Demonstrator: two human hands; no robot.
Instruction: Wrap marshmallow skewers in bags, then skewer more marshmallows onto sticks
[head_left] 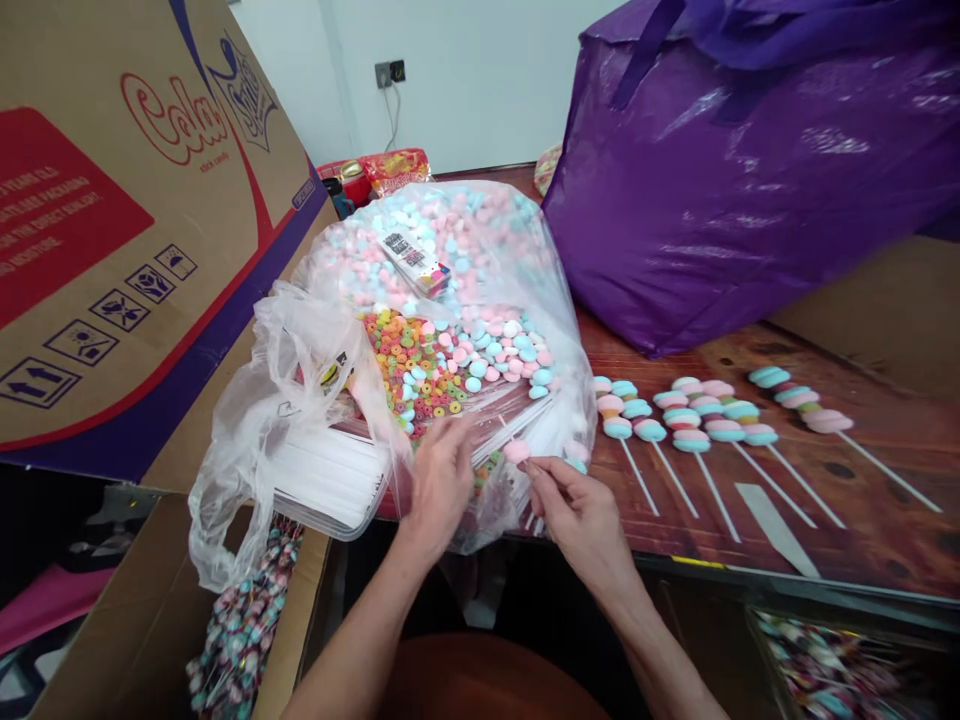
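Observation:
My right hand pinches a thin white stick that carries a pink candy near the fingertips. My left hand is at the near edge of a pile of colourful ring candies; its fingers are bent and blurred, and anything in them is hidden. Pink, blue and white button-shaped candies lie beside the rings, spilling from a big clear plastic bag. Right of my right hand, several finished candy skewers rest on the table in a row.
A plastic tub of white sticks stands left, partly under a crumpled clear bag. A large carton rises at left, a purple bag at back right. A card stack lies on the candy bag. Skewers fill an open box below.

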